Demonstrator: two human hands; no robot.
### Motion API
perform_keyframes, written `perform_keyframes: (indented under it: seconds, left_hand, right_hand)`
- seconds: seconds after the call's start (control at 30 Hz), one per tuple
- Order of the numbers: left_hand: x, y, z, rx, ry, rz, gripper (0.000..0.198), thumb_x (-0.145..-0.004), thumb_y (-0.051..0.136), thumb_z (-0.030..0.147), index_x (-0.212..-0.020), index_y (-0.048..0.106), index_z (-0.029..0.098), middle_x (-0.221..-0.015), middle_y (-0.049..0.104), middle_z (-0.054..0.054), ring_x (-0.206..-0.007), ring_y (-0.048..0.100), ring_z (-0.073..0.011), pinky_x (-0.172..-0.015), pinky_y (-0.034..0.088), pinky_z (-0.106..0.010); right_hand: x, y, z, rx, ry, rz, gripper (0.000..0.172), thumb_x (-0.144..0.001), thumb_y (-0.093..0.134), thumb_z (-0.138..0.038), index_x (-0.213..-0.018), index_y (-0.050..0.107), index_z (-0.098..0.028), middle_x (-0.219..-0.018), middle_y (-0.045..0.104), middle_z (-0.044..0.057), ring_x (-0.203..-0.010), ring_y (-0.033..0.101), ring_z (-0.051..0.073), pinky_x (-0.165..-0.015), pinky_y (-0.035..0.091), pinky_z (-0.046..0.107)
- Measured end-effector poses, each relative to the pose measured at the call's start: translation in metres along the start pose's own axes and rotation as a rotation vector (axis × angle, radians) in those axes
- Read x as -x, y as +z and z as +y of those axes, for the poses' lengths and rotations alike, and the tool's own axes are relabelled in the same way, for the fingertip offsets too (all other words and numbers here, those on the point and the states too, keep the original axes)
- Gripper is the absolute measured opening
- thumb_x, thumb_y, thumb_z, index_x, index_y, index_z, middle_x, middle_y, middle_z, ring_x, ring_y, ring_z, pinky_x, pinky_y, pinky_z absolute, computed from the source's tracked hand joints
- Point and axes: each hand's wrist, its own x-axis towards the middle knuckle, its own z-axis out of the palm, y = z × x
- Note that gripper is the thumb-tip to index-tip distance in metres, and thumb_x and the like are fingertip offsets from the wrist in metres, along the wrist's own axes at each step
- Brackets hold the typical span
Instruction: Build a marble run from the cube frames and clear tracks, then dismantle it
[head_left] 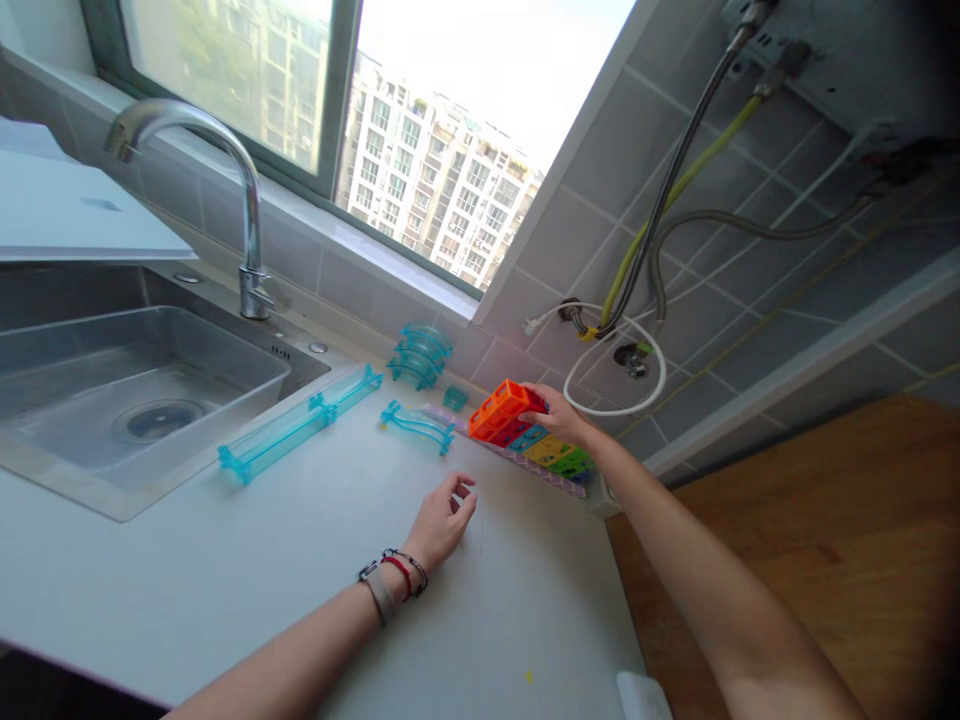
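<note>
My right hand (562,415) grips an orange block (496,412) with square openings, thumb on the near side and fingers over the far edge. Beneath and beside it runs a row of red, blue, yellow and green blocks (551,450), on a purple patterned strip (555,483) along the wall. My left hand (442,515) rests over the white counter with loosely curled fingers apart and nothing visible in them. Beyond it lies a short, wavy translucent teal track piece (418,425). The palm side of my right hand is hidden.
A long teal track (300,425) lies beside the sink rim (120,503). Curved teal pieces (420,355) are stacked near the wall, with a small teal piece (454,398) nearby. The faucet (251,220) stands behind the sink. A white cable (664,370) hangs behind my right hand.
</note>
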Motion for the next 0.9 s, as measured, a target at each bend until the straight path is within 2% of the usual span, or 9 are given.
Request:
perform_keyframes:
  seconds: [0.1,0.23,0.4,0.5,0.6,0.7,0.83,0.87,0.9]
  left_hand:
    - [0.0,0.0,0.0,-0.006,0.047,0.092,0.048,-0.086,0.061,0.04,-0.127,0.044,0.02,-0.113,0.062,-0.007,-0.069,0.061,-0.0122,-0.066,0.051,-0.028]
    - [0.001,-0.001,0.002,-0.08,0.155,0.143,0.067,-0.082,0.069,0.04,-0.137,0.036,0.023,-0.138,0.048,-0.014,-0.097,0.062,-0.0199,-0.071,0.055,-0.032]
    - [0.003,-0.008,0.008,-0.183,0.316,0.13,0.081,-0.079,0.075,0.038,-0.146,0.03,0.026,-0.145,0.044,-0.014,-0.125,0.052,-0.029,-0.089,0.054,-0.042]
    - [0.005,-0.008,0.013,-0.208,0.39,0.063,0.082,-0.077,0.076,0.035,-0.146,0.033,0.025,-0.147,0.045,-0.015,-0.133,0.048,-0.0316,-0.1,0.049,-0.046]
    - [0.006,-0.005,0.017,-0.157,0.355,-0.053,0.066,-0.081,0.071,0.036,-0.139,0.043,0.021,-0.135,0.059,-0.014,-0.121,0.06,-0.0284,-0.099,0.049,-0.042]
    - [0.006,-0.003,0.023,-0.089,0.254,-0.137,0.052,-0.086,0.067,0.044,-0.129,0.052,0.019,-0.11,0.072,-0.009,-0.093,0.07,-0.0231,-0.083,0.055,-0.034]
    - [0.007,-0.005,0.032,-0.026,0.211,-0.157,0.054,-0.083,0.069,0.049,-0.125,0.058,0.017,-0.108,0.075,-0.009,-0.09,0.071,-0.0231,-0.08,0.055,-0.032]
    - [0.007,-0.006,0.034,-0.01,0.203,-0.161,0.054,-0.083,0.069,0.05,-0.125,0.058,0.017,-0.11,0.075,-0.01,-0.092,0.071,-0.0237,-0.082,0.055,-0.032]
    - [0.007,-0.007,0.036,0.005,0.194,-0.166,0.055,-0.083,0.068,0.05,-0.125,0.059,0.017,-0.111,0.075,-0.01,-0.094,0.071,-0.0241,-0.083,0.056,-0.033]
  right_hand:
    - [0.018,-0.004,-0.013,0.026,-0.019,-0.042,0.057,-0.08,0.076,-0.04,-0.132,0.06,-0.023,-0.121,0.066,0.008,-0.112,0.062,0.028,-0.101,0.046,0.04]
    - [0.041,-0.003,-0.031,0.077,-0.056,-0.085,0.056,-0.083,0.075,-0.038,-0.134,0.059,-0.025,-0.118,0.066,0.008,-0.106,0.062,0.026,-0.097,0.047,0.039]
    - [0.064,0.001,-0.056,0.195,-0.144,-0.204,0.054,-0.08,0.079,-0.033,-0.131,0.062,-0.028,-0.113,0.067,0.007,-0.103,0.061,0.025,-0.094,0.046,0.039]
    - [0.076,0.012,-0.068,0.244,-0.156,-0.272,0.056,-0.077,0.082,-0.03,-0.13,0.063,-0.03,-0.106,0.066,0.006,-0.098,0.061,0.024,-0.09,0.048,0.036]
    - [0.086,0.031,-0.075,0.268,-0.169,-0.296,0.06,-0.078,0.082,-0.028,-0.133,0.061,-0.032,-0.107,0.065,0.006,-0.101,0.06,0.025,-0.091,0.048,0.037]
    - [0.092,0.042,-0.075,0.228,-0.156,-0.264,0.066,-0.079,0.081,-0.029,-0.14,0.055,-0.034,-0.118,0.063,0.008,-0.112,0.058,0.026,-0.098,0.047,0.04]
    - [0.101,0.024,-0.057,0.11,-0.077,-0.172,0.093,-0.066,0.089,-0.045,-0.147,0.046,-0.032,-0.141,0.054,0.011,-0.13,0.05,0.03,-0.111,0.039,0.045]
    - [0.105,0.016,-0.048,0.072,-0.019,-0.121,0.091,-0.067,0.088,-0.048,-0.147,0.047,-0.032,-0.141,0.055,0.011,-0.13,0.052,0.029,-0.112,0.038,0.045]
    - [0.109,0.007,-0.038,0.033,0.069,-0.056,0.081,-0.071,0.084,-0.049,-0.143,0.051,-0.032,-0.136,0.06,0.009,-0.126,0.056,0.028,-0.11,0.04,0.044]
